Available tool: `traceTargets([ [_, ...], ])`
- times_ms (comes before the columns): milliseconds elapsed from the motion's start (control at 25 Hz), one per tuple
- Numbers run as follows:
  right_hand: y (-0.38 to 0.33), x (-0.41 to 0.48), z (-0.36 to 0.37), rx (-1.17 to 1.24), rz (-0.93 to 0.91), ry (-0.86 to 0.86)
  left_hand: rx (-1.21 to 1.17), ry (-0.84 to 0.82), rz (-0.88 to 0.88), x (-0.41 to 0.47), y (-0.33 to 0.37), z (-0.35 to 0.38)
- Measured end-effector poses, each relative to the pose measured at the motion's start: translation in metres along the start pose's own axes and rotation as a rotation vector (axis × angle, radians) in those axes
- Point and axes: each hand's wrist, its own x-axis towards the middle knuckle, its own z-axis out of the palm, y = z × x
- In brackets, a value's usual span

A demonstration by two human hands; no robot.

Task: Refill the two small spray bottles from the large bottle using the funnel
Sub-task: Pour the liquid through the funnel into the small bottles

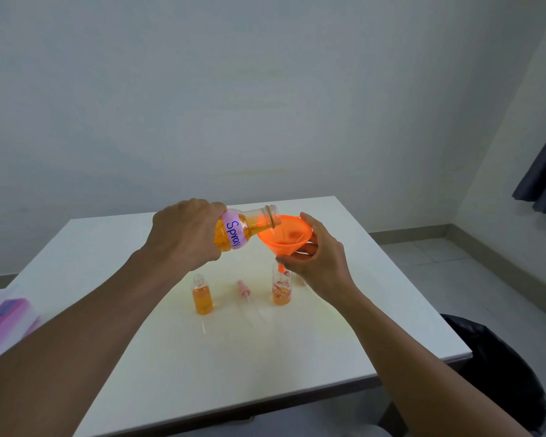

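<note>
L hand [186, 234] grips 1 big bottle [249, 227], tipped into 1 funnel [286, 236] held by R hand [320, 258]; 2 small bottles [202, 294] [281, 287] below hands.

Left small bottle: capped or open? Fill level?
Open: the left small bottle shows bare neck threads, and a pink spray top lies beside it on the table. Orange liquid reaches near its shoulder.

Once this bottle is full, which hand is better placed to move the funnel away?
The right hand: it already holds the orange funnel over the flowered bottle, while the left hand grips the large bottle.
</note>
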Motion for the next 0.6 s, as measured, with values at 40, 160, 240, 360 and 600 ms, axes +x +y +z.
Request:
traceTargets([
  [40,-0.0002,0.0001,0.0001,-0.003,0.000,-0.001,0.003,0.000,0.001,0.0001,-0.0002,0.0001],
  [160,-0.0006,0.0002,0.0004,-0.002,-0.002,-0.002,0.002,0.001,0.003,0.0004,-0.0006,-0.0004],
  [240,-0.0007,0.0003,0.0004,0.004,-0.003,0.000,-0.001,0.003,0.005,0.0003,-0.0011,-0.0003],
  [360,-0.0013,0.0004,0.0003,0.002,-0.003,-0.002,-0.001,0.010,0.009,0.0002,-0.0014,-0.0005],
  [600,-0.0019,0.0006,0.0008,-0.009,-0.001,-0.003,0.004,0.009,0.012,-0.0007,-0.0016,-0.0023],
])
